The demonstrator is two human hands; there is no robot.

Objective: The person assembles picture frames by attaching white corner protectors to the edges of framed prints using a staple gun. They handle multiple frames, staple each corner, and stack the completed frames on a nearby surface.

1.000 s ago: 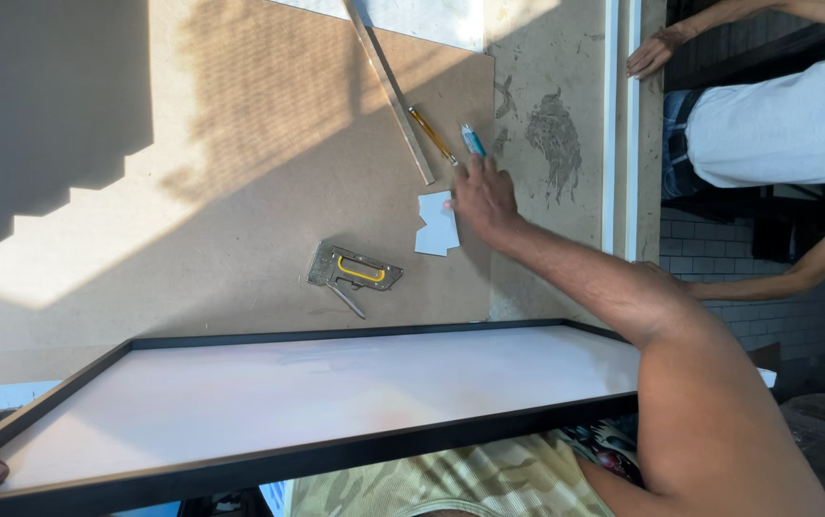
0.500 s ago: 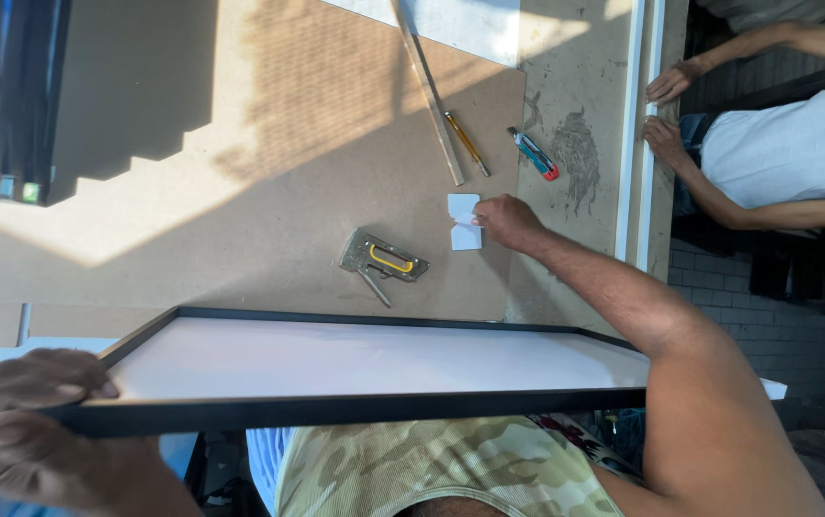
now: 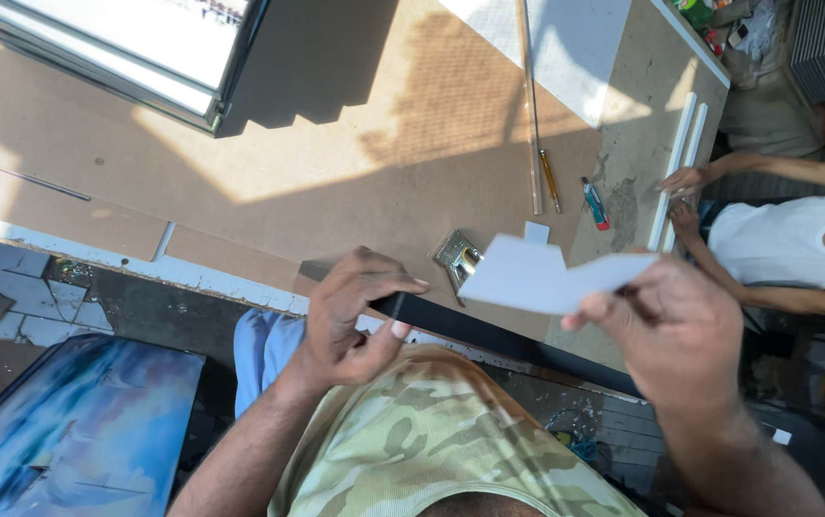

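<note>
Both hands at black frame edge, white card held up.

Left hand (image 3: pixel 355 311) curled on near edge of black frame (image 3: pixel 489 330), thumb and fingers pinching it; frame's long axis running left to right, down toward right. Right hand (image 3: pixel 671 330) pinching white card piece (image 3: pixel 537 278) at its right end, card extending leftward, above frame, toward left hand. Beyond: staple gun (image 3: pixel 457 257) on brown board (image 3: pixel 288 163), pencil (image 3: pixel 549 180), marker (image 3: pixel 595 203). Far right, another person's hands (image 3: pixel 685 191) on white strips (image 3: pixel 676 163).
</note>
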